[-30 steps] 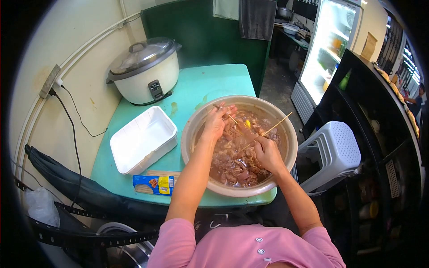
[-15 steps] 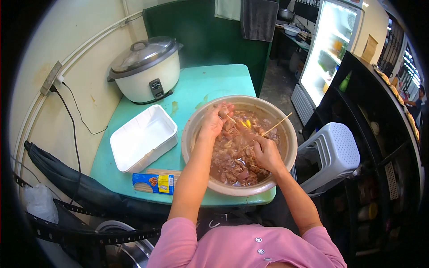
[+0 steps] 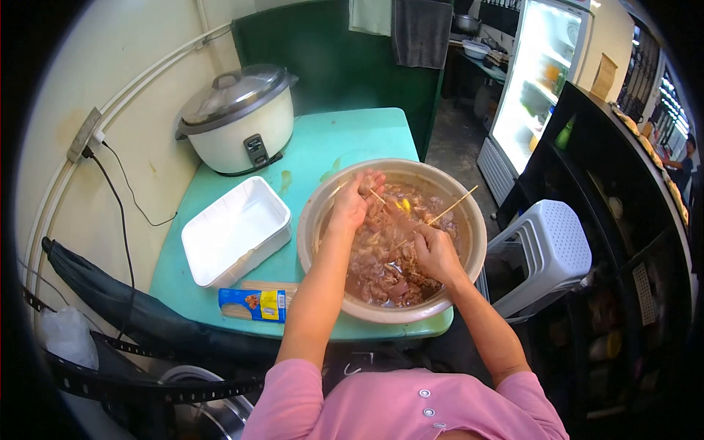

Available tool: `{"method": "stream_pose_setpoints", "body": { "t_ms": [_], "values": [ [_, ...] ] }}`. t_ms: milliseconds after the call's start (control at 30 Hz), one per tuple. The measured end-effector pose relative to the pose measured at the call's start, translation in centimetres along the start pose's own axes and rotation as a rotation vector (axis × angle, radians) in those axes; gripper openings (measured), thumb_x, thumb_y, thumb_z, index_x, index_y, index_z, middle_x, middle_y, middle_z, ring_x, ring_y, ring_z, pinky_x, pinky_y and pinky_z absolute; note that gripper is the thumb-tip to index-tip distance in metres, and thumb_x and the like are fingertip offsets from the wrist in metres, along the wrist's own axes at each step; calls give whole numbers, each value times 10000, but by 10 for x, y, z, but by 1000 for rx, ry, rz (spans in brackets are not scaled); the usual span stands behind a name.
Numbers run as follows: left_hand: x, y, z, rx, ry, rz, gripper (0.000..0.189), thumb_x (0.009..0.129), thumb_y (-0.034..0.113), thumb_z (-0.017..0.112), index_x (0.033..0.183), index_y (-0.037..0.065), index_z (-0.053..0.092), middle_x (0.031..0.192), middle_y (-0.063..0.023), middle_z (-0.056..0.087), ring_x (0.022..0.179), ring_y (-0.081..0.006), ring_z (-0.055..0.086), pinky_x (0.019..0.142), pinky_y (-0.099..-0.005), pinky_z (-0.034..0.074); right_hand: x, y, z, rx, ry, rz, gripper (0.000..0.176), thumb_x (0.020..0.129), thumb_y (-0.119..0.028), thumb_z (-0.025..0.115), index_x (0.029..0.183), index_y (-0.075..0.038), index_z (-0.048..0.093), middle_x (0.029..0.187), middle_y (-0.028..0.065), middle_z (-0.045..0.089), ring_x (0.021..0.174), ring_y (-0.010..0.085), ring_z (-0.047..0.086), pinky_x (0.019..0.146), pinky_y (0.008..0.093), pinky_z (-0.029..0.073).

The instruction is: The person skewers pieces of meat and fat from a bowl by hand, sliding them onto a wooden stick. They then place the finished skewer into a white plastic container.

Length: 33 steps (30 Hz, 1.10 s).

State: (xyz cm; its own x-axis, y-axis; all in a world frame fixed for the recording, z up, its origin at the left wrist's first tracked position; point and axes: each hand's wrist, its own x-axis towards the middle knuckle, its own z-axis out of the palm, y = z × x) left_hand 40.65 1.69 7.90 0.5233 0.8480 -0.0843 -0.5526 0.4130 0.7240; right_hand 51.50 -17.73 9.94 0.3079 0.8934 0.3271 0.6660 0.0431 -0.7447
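A wide round basin (image 3: 309, 249) holds raw meat pieces (image 3: 392, 275) in brownish marinade. Over its upper left part, my left hand (image 3: 356, 199) is closed around a thin bamboo skewer (image 3: 378, 196), with meat at the fingers. My right hand (image 3: 438, 257), lower and to the right, pinches a strip of meat (image 3: 402, 222) that stretches toward the left hand. Another thin stick (image 3: 456, 204) slants from near the right hand up to the basin's right rim. Small yellow pieces (image 3: 405, 204) lie among the meat. The right fingertips are partly hidden.
Left of the basin on the turquoise table (image 3: 359, 132) stands a white rectangular tub (image 3: 238, 231). A blue-labelled pack of bamboo skewers (image 3: 253, 303) lies in front of it. A large rice cooker (image 3: 238, 121) stands behind. Stacked plastic stools (image 3: 550, 238) are at the right.
Both hands stay nearly in place over the basin, still on the skewer and meat. The view has shifted very slightly.
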Motion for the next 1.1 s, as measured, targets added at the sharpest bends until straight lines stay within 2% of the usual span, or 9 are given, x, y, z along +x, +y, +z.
{"method": "stream_pose_setpoints", "body": {
  "t_ms": [367, 500, 600, 700, 767, 867, 1000, 1067, 1100],
  "values": [
    [2, -7, 1, -127, 2, -28, 267, 975, 197, 450, 1149, -3, 479, 1154, -147, 567, 1064, -264, 591, 893, -376, 526, 0, -1, 0, 45, -9, -5, 214, 827, -82, 468, 896, 41, 629, 768, 238, 636, 758, 395, 636, 698, 434, 486],
    [1, -17, 8, -54, -45, -42, 276, 968, 186, 464, 1169, -3, 462, 1163, -153, 564, 1086, -267, 580, 896, -370, 524, 3, -3, 5, 85, 42, -29, 214, 829, -83, 470, 900, 45, 627, 773, 241, 635, 757, 394, 637, 697, 432, 487],
    [-1, -20, 15, -70, -107, -32, 277, 982, 187, 417, 1172, -10, 460, 1180, -169, 556, 1106, -282, 567, 901, -376, 520, 4, -3, 5, 49, 24, 11, 220, 837, -85, 465, 908, 46, 627, 794, 242, 641, 770, 387, 642, 703, 425, 492],
    [0, -15, 12, -141, -93, -77, 363, 1002, 267, 318, 1170, -22, 460, 1206, -194, 547, 1116, -303, 558, 903, -395, 513, 4, 0, 3, 50, 52, -26, 225, 843, -81, 458, 917, 46, 628, 815, 244, 644, 788, 385, 644, 713, 421, 496],
    [-1, -11, 8, -235, -113, -142, 486, 1000, 361, 229, 1159, -33, 466, 1222, -210, 543, 1119, -320, 554, 901, -412, 507, 4, 1, 4, 58, 49, -35, 226, 845, -77, 454, 919, 44, 629, 822, 245, 645, 793, 388, 642, 719, 420, 496],
    [1, -8, 5, -225, -77, -166, 550, 990, 416, 205, 1153, -37, 471, 1223, -221, 543, 1109, -324, 561, 898, -416, 504, 3, -5, 0, 21, 21, 1, 228, 847, -81, 453, 914, 44, 630, 821, 247, 642, 798, 394, 638, 728, 425, 493],
    [1, -6, 3, -189, -71, -154, 502, 990, 392, 258, 1136, -34, 481, 1188, -216, 560, 1082, -325, 577, 884, -407, 513, 2, -3, 1, 36, 22, 4, 229, 847, -82, 451, 913, 44, 630, 824, 244, 644, 801, 399, 634, 731, 433, 488],
    [3, -6, 2, -268, -15, -148, 390, 991, 314, 345, 1117, -26, 490, 1137, -205, 581, 1059, -320, 589, 879, -407, 518, 1, -2, 1, 31, 24, 9, 223, 845, -84, 457, 907, 44, 629, 819, 244, 642, 795, 406, 628, 727, 443, 483],
    [3, -6, 2, -268, -14, -148, 390, 991, 314, 345, 1117, -26, 490, 1137, -205, 581, 1059, -320, 589, 879, -407, 518, 2, -1, 1, 31, 23, 9, 223, 845, -84, 457, 907, 44, 629, 819, 244, 642, 795, 406, 628, 727, 443, 483]
  ]
}}
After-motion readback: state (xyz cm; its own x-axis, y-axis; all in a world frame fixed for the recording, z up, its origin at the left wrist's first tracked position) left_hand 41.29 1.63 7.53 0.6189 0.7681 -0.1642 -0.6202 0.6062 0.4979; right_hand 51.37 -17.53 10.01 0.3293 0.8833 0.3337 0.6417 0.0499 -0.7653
